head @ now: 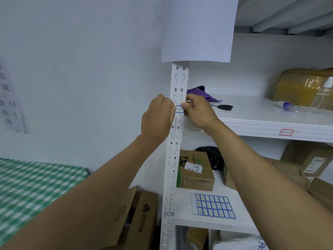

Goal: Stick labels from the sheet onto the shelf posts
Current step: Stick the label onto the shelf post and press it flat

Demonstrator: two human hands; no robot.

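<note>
A white perforated shelf post (177, 82) runs up the middle of the head view. A small blue-bordered label (179, 109) lies on its front face, level with the upper shelf. My left hand (157, 118) pinches the label's left end and my right hand (198, 110) presses its right end with the thumb. Another blue label (168, 213) is stuck lower on the same post. The label sheet (212, 206), with rows of blue-bordered labels, lies flat on the lower shelf (201, 221) right of the post.
A white paper sheet (198, 29) hangs over the post's top. Purple cloth (200, 92), scissors (224, 107), a bottle (287, 106) and a taped parcel (302, 87) sit on the upper shelf, whose edge carries a red label (286, 132). Cardboard boxes (195, 170) crowd the lower shelf. A green checked cloth (32, 188) lies left.
</note>
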